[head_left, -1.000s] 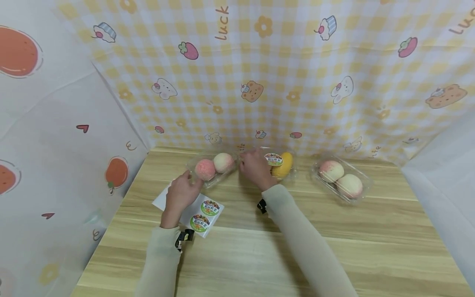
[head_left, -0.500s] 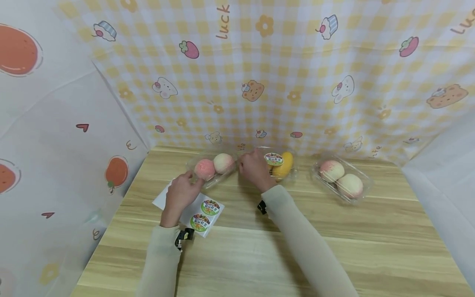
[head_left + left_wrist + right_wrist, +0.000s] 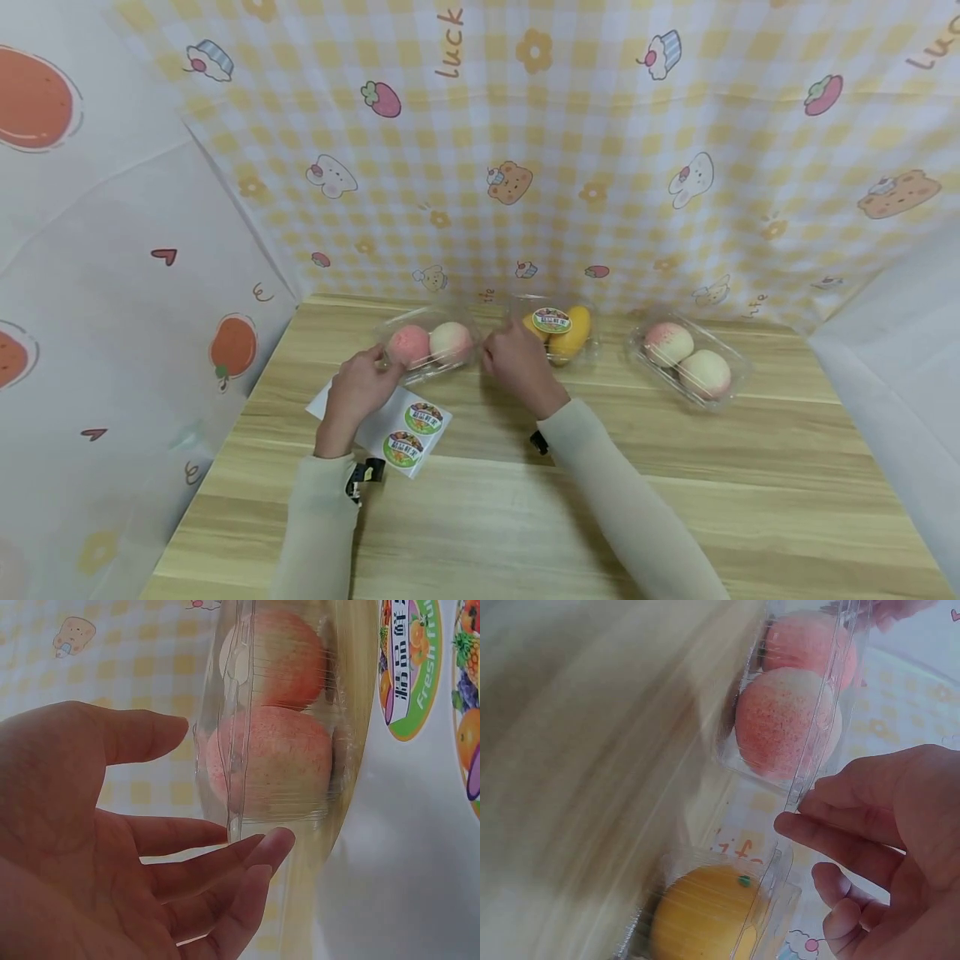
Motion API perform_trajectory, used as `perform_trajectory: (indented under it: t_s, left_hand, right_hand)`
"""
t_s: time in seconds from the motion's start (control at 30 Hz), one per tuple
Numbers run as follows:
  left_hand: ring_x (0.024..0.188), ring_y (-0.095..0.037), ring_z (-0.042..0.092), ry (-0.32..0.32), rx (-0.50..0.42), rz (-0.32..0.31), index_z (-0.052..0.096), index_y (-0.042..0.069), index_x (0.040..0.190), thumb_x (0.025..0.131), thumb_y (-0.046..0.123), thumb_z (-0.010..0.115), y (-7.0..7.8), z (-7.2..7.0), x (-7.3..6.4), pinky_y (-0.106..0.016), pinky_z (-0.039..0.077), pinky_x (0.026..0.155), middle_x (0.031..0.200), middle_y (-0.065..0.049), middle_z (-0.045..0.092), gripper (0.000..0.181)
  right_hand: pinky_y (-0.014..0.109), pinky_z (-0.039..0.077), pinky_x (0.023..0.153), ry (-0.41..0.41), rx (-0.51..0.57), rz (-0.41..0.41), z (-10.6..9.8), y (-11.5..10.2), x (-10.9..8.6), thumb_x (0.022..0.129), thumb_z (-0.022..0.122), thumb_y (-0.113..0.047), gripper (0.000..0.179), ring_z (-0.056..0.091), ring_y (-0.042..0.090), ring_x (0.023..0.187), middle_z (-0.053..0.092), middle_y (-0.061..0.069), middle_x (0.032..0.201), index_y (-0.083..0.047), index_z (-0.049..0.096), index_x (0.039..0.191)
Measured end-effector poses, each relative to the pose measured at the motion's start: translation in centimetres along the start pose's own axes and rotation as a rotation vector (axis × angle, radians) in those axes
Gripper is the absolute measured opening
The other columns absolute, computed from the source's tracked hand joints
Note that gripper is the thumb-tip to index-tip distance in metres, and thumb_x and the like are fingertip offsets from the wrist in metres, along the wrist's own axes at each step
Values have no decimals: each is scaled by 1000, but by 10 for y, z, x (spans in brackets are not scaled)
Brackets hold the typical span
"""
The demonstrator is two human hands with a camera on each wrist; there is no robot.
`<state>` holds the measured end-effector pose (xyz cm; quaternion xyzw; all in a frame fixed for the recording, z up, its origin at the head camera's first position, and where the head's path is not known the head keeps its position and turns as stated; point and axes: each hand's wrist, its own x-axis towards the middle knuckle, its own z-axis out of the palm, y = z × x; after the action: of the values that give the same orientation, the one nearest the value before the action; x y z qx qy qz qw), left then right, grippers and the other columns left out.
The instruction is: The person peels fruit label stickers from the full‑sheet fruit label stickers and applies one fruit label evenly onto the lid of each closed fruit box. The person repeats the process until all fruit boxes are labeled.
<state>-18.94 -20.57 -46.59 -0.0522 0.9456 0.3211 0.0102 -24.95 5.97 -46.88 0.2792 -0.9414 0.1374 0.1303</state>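
Note:
A clear plastic clamshell box (image 3: 431, 372) holds two pink-and-white peaches (image 3: 451, 343) at the back of the table. At its left end is my left hand (image 3: 362, 390). Its fingers are spread and loosely bent, with fingertips right at the box's rim in the left wrist view. My right hand (image 3: 519, 367) is at the other end. In the right wrist view, its fingertips (image 3: 791, 823) meet the rim's corner. Just right of that hand stands a second clear box (image 3: 592, 348) with yellow mangoes (image 3: 572, 333) and a round fruit sticker (image 3: 552, 320) on its lid.
A third clear box (image 3: 738, 372) with two peaches (image 3: 703, 374) stands at the right on the wooden table (image 3: 480, 533). A white sheet (image 3: 378, 427) bearing round stickers (image 3: 403, 449) lies partly under my left hand. A checked cloth (image 3: 570, 133) hangs behind.
The left peach box has turned to lie more level with the table's back edge, and its peaches have shifted. My left hand has drawn slightly left; the right hand has shifted slightly nearer.

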Motion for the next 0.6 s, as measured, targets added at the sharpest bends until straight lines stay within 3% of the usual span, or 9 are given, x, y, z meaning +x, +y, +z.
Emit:
perform_trajectory:
  t_s: [0.1, 0.23, 0.33, 0.47, 0.6]
  left_hand:
    - [123, -55, 65, -9, -2, -5, 51, -7, 159, 110, 43, 54, 0, -1, 0, -65, 58, 89, 153, -33, 58, 70]
    - [133, -56, 60, -20, -7, -20, 49, -8, 160, 110, 43, 53, 0, -2, 0, -68, 56, 96, 156, -31, 56, 71]
    - [135, -55, 58, -28, -8, -23, 49, -9, 159, 110, 44, 53, -1, -3, 0, -68, 55, 98, 156, -30, 57, 72]
    - [134, -54, 60, -33, -15, -22, 49, -9, 159, 111, 45, 51, -2, -4, 0, -68, 55, 99, 155, -29, 58, 73]
    - [130, -53, 64, -30, -29, -15, 49, -9, 159, 112, 46, 51, -2, -4, -1, -67, 55, 98, 152, -30, 60, 72]
  right_hand:
    - [51, 61, 93, 8, -23, -27, -1, -5, -9, 98, 73, -7, 21, 65, 32, 88, 74, 7, 80, -8, 81, 79]
    - [47, 62, 88, 15, -25, -50, -3, -11, -21, 99, 74, -9, 16, 63, 29, 85, 79, 6, 90, -9, 86, 88]
    - [39, 58, 65, 47, -16, -67, -4, -15, -31, 99, 76, -9, 14, 62, 27, 81, 80, 5, 92, -10, 87, 90]
    - [40, 59, 67, 84, 26, -102, -4, -20, -43, 98, 77, -9, 14, 66, 28, 84, 80, 5, 92, -11, 88, 90]
    - [43, 61, 73, 68, 109, -131, -6, -23, -54, 97, 76, -9, 13, 70, 28, 89, 81, 6, 93, -10, 88, 92]
